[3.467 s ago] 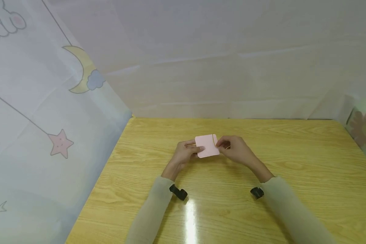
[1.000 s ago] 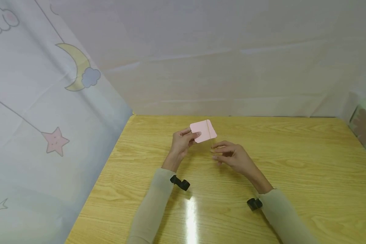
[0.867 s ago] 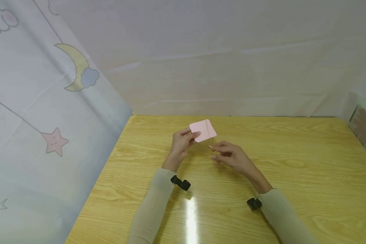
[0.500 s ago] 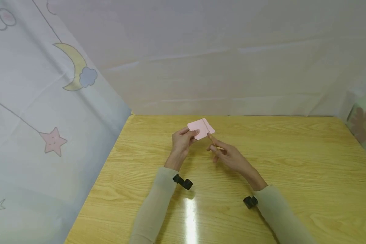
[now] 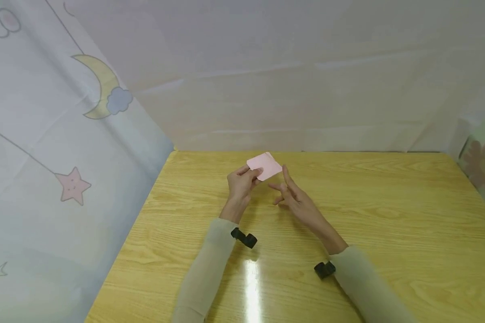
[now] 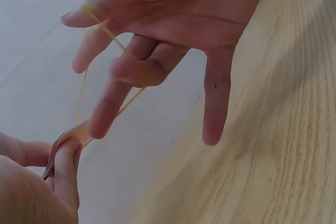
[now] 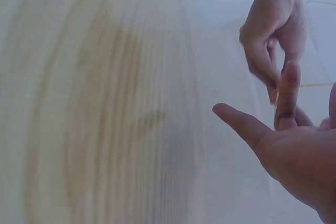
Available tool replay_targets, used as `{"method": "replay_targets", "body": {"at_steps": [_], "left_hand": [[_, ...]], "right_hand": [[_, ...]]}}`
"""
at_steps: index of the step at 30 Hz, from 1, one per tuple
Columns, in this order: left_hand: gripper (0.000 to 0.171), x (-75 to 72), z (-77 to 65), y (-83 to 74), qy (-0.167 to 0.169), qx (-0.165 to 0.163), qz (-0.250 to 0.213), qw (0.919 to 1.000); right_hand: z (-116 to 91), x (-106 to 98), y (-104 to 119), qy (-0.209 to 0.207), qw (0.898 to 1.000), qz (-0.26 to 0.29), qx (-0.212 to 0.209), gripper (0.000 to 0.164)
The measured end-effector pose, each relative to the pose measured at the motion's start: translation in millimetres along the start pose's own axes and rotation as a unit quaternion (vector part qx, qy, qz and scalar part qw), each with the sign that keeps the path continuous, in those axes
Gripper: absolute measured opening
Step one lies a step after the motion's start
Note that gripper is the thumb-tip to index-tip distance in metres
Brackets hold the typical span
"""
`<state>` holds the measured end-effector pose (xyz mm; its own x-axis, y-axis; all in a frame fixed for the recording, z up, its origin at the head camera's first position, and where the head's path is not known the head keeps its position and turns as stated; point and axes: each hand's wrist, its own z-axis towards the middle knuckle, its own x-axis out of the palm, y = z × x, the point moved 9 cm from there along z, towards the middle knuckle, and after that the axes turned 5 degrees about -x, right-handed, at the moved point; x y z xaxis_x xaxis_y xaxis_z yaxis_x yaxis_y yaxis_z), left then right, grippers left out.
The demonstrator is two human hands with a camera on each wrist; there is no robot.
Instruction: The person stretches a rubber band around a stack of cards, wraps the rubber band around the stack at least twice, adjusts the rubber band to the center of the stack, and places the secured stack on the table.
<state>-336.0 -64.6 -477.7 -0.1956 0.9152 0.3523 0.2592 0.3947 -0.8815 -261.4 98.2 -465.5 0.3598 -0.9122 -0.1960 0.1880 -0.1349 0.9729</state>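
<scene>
My left hand (image 5: 239,185) pinches a pink square card (image 5: 268,167) between thumb and fingers, raised over the table. Seen edge-on in the left wrist view, the card (image 6: 80,129) appears to have more than one layer. A thin yellow rubber band (image 6: 130,102) runs from the card to my right hand (image 6: 173,30), stretched across its fingers. Those fingers are spread, one of them bent. In the head view, the right hand (image 5: 301,204) is just right of the card, its index fingertip by the card's right corner. The band is barely visible there.
A light wooden table (image 5: 388,224) lies beneath both hands. A pale sheet wall (image 5: 307,89) rises at the back, and a printed wall (image 5: 32,215) stands on the left. Black wrist devices (image 5: 244,237) are strapped over both sleeves.
The right hand first worked at the card's right edge, then drew the band downward. Now its fingers have spread and moved up to the card's corner. The left hand raised and tilted the card.
</scene>
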Motion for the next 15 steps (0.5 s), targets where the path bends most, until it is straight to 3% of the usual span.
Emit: {"method": "replay_targets", "body": {"at_steps": [3, 6, 10, 15], "left_hand": [[0.032, 2.9, -0.4, -3.4, -0.002, 0.013, 0.006, 0.9999], [0.032, 4.9, -0.4, -5.3, -0.004, 0.026, 0.014, 0.9996], [0.032, 5.6, -1.0, -4.1, -0.001, 0.038, 0.027, 0.9989], [0.033, 7.4, -3.6, -1.7, 0.011, 0.043, 0.031, 0.9986]], "right_hand": [[1, 6, -1, -0.014, 0.996, 0.084, 0.026, 0.06], [1, 13, -2, -0.021, 0.981, 0.185, 0.047, 0.062], [1, 20, -1, -0.034, 0.941, 0.329, 0.076, 0.065], [2, 17, -4, -0.061, 0.893, 0.432, 0.11, 0.069]]}}
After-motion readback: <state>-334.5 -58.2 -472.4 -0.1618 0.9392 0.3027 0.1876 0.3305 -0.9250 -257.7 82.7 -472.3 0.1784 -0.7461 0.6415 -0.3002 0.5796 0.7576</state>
